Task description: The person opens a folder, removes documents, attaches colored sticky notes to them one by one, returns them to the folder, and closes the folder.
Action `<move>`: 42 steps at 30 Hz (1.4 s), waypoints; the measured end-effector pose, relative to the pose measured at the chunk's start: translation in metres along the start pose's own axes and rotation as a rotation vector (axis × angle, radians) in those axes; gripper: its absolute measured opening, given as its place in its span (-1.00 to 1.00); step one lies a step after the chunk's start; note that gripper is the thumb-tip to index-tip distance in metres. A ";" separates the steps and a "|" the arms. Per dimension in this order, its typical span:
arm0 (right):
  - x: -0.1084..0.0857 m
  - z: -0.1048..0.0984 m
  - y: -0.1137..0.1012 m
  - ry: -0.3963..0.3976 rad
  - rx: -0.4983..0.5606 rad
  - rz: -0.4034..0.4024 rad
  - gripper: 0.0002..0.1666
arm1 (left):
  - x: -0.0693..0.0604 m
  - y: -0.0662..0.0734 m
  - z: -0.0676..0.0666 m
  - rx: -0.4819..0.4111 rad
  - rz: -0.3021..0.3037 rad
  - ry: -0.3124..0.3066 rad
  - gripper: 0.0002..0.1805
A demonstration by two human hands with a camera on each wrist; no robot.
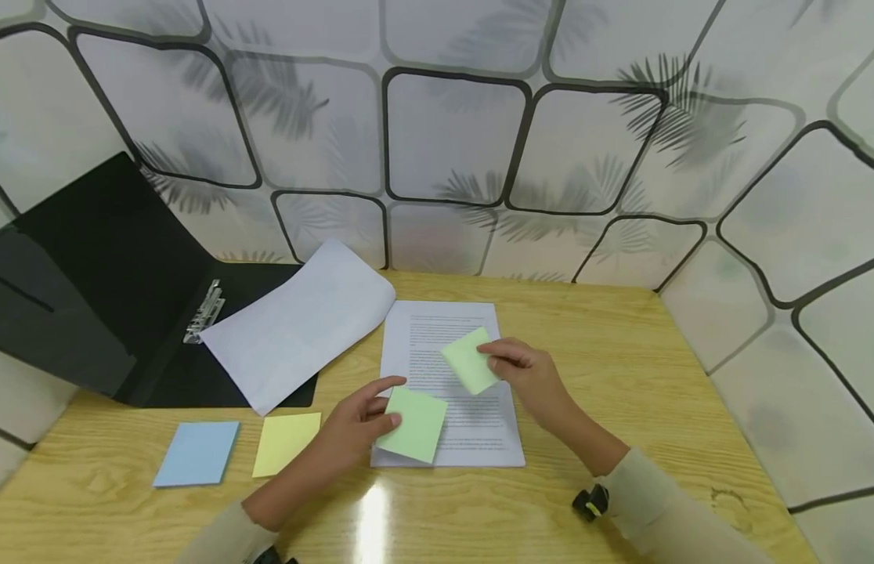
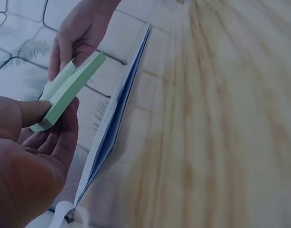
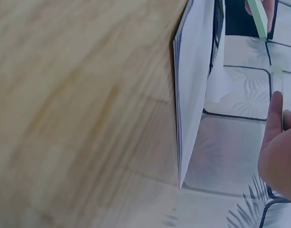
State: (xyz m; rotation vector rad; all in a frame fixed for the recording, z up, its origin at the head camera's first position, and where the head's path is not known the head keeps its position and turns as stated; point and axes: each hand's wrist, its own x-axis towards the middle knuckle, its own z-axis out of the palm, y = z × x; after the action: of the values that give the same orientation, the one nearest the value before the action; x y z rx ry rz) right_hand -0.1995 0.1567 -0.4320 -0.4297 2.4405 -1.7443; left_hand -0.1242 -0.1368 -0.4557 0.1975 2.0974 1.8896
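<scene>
1. Green note (image 1: 468, 362), thin and squarish: held above the printed paper, just left of the right hand, set cornerwise like a diamond; neither side plainly longer. Whether one leaf or several, cannot tell.
2. Right hand (image 1: 532, 376): thumb and forefinger pinched on the note's right corner; the nearer hand to it.
3. Green pad (image 1: 417, 423), a thick square block with crisp edges: raised over the paper's near left part, to the right of the left hand; the note lies far and right of it, the two apart, print showing between.
4. Left hand (image 1: 359, 419): gripping the pad's left side, thumb on top, fingers beneath.
5. Printed paper (image 1: 479, 450), several white leaves, dense dark lines: flat beneath both green pieces, long axis running near to far.
6. White sheet (image 1: 303, 321), smooth, gently bowed: left of the paper, lying across the binder.
7. Binder (image 1: 106, 258), black, standing open at far left, metal clip (image 1: 206, 313) at its spine.
8. Yellow pad (image 1: 290, 442), left of the left hand; blue pad (image 1: 197, 453), farther left. Both squarish.
9. Table (image 1: 585, 329), glossy yellow wood grain.
</scene>
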 end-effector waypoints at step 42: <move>-0.007 -0.008 0.006 -0.023 -0.017 0.044 -0.71 | -0.169 -0.089 -0.276 0.603 -0.332 0.621 -0.24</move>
State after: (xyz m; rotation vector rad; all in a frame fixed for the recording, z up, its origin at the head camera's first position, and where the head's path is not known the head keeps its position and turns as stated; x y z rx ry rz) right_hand -0.1963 0.1679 -0.4354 -0.3925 2.4313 -1.6936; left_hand -0.0436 -0.4593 -0.4983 -0.6518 2.8317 1.1685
